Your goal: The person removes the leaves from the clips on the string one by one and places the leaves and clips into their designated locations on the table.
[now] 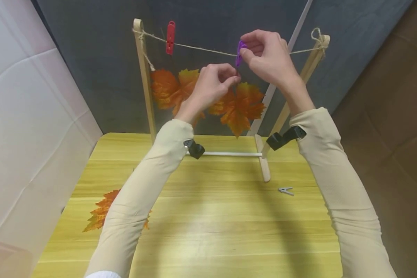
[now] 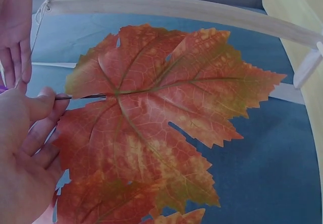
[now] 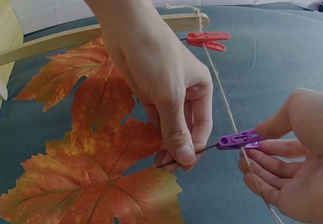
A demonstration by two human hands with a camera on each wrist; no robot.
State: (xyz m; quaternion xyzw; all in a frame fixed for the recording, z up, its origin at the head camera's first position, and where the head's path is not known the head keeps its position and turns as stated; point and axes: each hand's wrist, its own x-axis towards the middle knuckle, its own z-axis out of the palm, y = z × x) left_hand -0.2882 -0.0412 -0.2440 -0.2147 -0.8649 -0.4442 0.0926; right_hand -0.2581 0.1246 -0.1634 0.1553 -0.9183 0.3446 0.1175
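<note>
My left hand (image 1: 213, 83) pinches the thin dark stem (image 3: 204, 149) of an orange artificial maple leaf (image 2: 151, 88) between thumb and fingers. The leaf hangs below the hand. My right hand (image 1: 272, 58) pinches the handle end of a purple clothespin (image 3: 238, 140), which sits across the twine (image 1: 201, 49). The stem's upper end meets the clothespin's front tip in the right wrist view. To the left, a red clothespin (image 1: 170, 37) is on the same twine, with a second maple leaf (image 1: 165, 90) hanging beneath it by its stem.
Wooden posts (image 1: 146, 85) hold the twine at both ends, joined low down by a white rod (image 1: 233, 154). A grey clothespin (image 1: 285, 190) lies on the wooden table (image 1: 212, 208) at right. Another maple leaf (image 1: 100, 212) lies at left, partly hidden by my left sleeve.
</note>
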